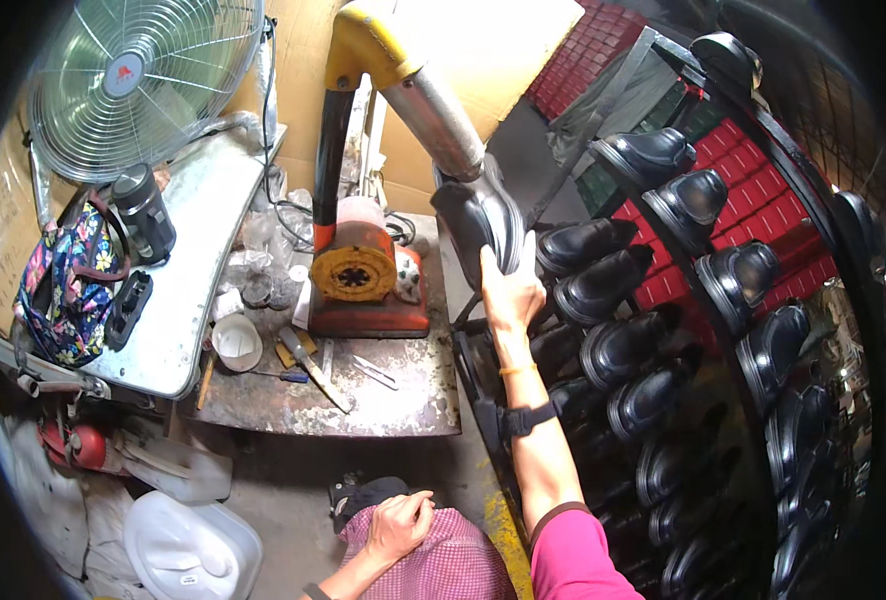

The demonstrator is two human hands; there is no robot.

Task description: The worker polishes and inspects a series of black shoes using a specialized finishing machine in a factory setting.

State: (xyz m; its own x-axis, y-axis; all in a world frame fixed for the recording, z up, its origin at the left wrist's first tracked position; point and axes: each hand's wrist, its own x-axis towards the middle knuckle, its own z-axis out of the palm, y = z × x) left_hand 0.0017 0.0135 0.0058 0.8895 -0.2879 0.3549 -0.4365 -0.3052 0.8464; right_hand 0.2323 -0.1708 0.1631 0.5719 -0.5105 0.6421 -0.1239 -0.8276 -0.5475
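Nearest, low in the middle, the left hand [399, 523] rests on a pink checked lap [453, 565], fingers curled loosely together. Farther off, the right hand [511, 290] reaches up, fingers wrapped around a black shoe [478, 215] held against a metal pipe [433, 115]. Right of it, a rack [753, 130] holds rows of black shoes. An orange machine [363, 280] sits left on a stained table [403, 400].

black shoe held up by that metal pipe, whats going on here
A person's right hand holds a glossy black leather shoe up against the end of a silver metal duct with a yellow elbow. The left hand rests on a lap covered in pink checked cloth. To the right, a curved rack holds rows of similar black shoes. A worn metal workbench bears an orange machine and small tools.
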